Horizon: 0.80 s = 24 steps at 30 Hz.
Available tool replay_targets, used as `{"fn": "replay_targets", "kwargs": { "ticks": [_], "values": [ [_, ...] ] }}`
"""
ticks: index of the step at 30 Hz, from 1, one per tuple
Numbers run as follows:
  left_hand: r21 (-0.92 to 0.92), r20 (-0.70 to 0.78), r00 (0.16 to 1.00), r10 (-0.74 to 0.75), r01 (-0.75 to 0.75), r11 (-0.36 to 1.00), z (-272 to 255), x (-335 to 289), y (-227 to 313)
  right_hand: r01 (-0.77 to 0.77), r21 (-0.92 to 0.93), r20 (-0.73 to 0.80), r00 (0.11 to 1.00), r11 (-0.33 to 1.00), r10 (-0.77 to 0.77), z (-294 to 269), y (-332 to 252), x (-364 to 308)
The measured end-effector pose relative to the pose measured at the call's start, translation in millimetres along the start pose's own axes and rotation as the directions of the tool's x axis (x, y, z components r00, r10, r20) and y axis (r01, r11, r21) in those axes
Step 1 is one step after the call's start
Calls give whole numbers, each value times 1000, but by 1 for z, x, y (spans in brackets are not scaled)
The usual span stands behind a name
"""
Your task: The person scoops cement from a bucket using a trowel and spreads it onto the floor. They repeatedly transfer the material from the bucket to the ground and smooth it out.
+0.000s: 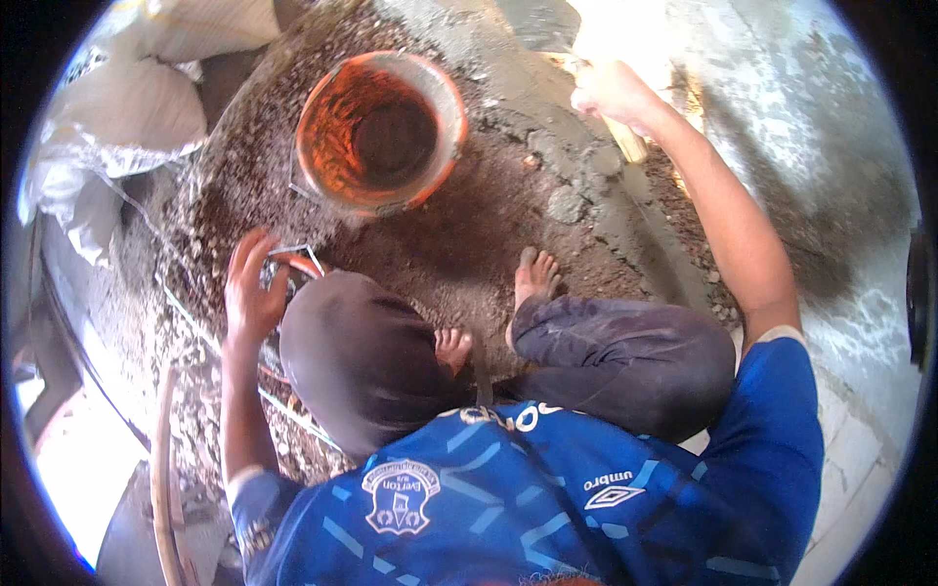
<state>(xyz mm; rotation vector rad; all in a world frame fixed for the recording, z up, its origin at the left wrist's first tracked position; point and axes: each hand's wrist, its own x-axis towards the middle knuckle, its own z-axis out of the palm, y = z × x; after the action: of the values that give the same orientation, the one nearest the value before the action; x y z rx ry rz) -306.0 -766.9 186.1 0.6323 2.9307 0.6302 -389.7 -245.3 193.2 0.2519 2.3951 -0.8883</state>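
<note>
Orange plastic, smeared with grey residue, forms our round, open-topped bucket [330, 122], standing on brown, gritty ground ahead of our feet. Our right hand [618, 98] is closed around what seems to be the handle of a grey, flat-bladed trowel [540, 21], at the far edge of a damp grey mortar band [532, 93]. Our left hand [254, 298] hangs loosely open beside a short, curved orange piece [298, 262]; whether they touch, we cannot tell. To spread well, we should keep the blade nearly flat, press evenly and draw long strokes, working the crumbly grey lumps [567, 205] along the near edge into the band before they stiffen.
</note>
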Motion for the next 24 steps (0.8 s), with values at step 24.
{"fn": "replay_targets", "kwargs": {
  "ticks": [24],
  "values": [
    [335,746,556,-367,162,928,-108,-27,44,433,301,-388,870,850,-305,139,-258,94]
  ]
}}
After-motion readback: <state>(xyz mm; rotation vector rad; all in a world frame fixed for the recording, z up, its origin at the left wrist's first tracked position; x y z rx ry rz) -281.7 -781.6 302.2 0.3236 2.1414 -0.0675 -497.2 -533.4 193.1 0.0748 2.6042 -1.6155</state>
